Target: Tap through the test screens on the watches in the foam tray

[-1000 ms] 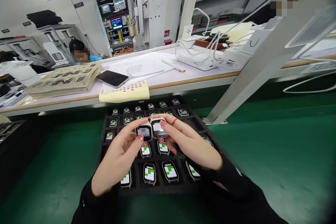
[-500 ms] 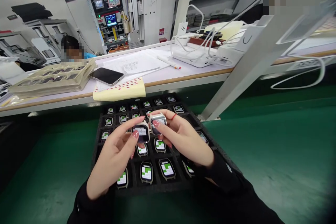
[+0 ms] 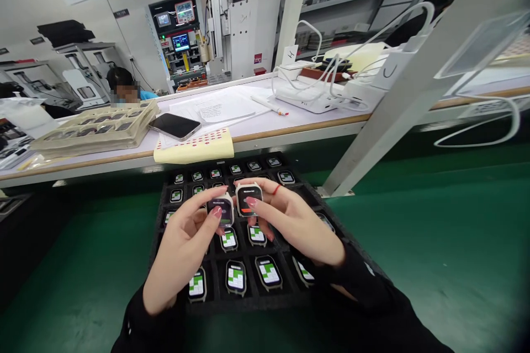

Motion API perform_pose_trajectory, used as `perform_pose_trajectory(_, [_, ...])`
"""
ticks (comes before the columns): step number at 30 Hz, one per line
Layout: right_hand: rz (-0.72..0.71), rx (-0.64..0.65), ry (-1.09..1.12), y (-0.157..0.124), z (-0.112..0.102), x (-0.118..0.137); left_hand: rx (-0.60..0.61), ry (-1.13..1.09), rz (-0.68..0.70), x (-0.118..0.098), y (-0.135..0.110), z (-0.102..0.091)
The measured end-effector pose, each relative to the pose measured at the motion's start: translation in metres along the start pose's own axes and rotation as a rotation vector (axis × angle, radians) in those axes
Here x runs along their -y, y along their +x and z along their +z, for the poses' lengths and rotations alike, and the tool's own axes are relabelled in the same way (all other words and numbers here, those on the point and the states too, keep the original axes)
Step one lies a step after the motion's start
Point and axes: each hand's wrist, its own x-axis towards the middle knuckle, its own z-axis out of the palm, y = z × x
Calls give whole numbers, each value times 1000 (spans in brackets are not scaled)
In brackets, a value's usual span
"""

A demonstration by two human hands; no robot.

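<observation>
My left hand [image 3: 188, 240] holds a smartwatch body [image 3: 221, 205] without a strap, the thumb resting on its dark screen. Close beside it, a second smartwatch body [image 3: 243, 194] is gripped in my right hand [image 3: 292, 218], whose thumb lies on the screen near an orange-red bar. Both watches are above a black foam tray [image 3: 244, 306]. Many of its compartments hold similar watches, such as a lit one [image 3: 236, 277] with green and white blocks on its screen. My hands cover part of the tray's middle.
Beyond the tray runs a workbench edge [image 3: 298, 128] with a phone [image 3: 176, 126], papers [image 3: 223, 107], white cabled devices [image 3: 310, 96] and a beige tray [image 3: 95, 129]. A slanted white post [image 3: 372, 121] stands at right. Another person [image 3: 124, 88] is at the far left.
Both watch screens have switched from light grids to dark pages, the right one with an orange-red bar. My thumbs stay on them. The view has shifted slightly.
</observation>
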Motion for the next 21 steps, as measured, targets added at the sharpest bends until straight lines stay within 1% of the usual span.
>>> perform_pose_trajectory(4, [-48,56,61,-1,-3,0,0,7,4,3,0,0])
perform_pose_trajectory(8, [-62,115,166,-2,-7,0,-7,2,34,4,-1,0])
perform_pose_trajectory(10, [-56,114,201,-2,-9,0,2,7,48,1,-5,1])
perform_pose_trajectory(12, [-52,92,194,-1,-9,-1,32,5,29,-3,-15,2])
perform_pose_trajectory(13, [-49,73,173,-1,-9,-1,64,-23,11,-7,-22,2])
perform_pose_trajectory(16, [-34,7,103,-1,-8,-3,230,-222,-22,-17,-44,3])
perform_pose_trajectory(18, [-22,-18,87,-1,-7,-4,356,-367,18,-22,-54,2])
perform_pose_trajectory(19, [-19,-21,86,-1,-6,-4,424,-405,38,-22,-56,2])
perform_pose_trajectory(21, [-21,-5,92,-1,-6,-4,594,-406,64,-17,-58,0])
